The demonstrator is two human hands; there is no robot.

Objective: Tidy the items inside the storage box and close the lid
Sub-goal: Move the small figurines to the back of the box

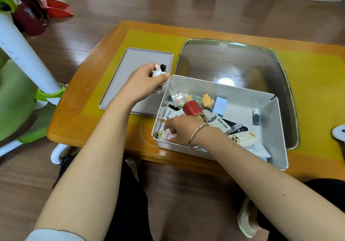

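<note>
The storage box (220,127) is sitting open at the near edge of the table (78,121), its white walls thin and probably a little flexible. The lid (130,76) is lying flat just beside the box on its left, off and not yet fitted.

The left hand (147,84) is gripping a small rabbit figure (157,72) in curled fingers above the lid, near the box's far left corner. The right hand (179,128) is reaching into the near left corner of the box, fingers curled among small items; whether they are actually pinching one cannot be told.

The contents are lying in a loose heap: a red cylinder (192,109), a clear plastic cup (177,96), a mini fan carton (222,124) and a small bottle (256,117) standing by the right wall.

Judgement: these items are looking light and rigid, and the figures' thin ears are seeming fragile, so holding by the body is advisable. The lid is looking stiff and light, best taken by its long edges.
</note>
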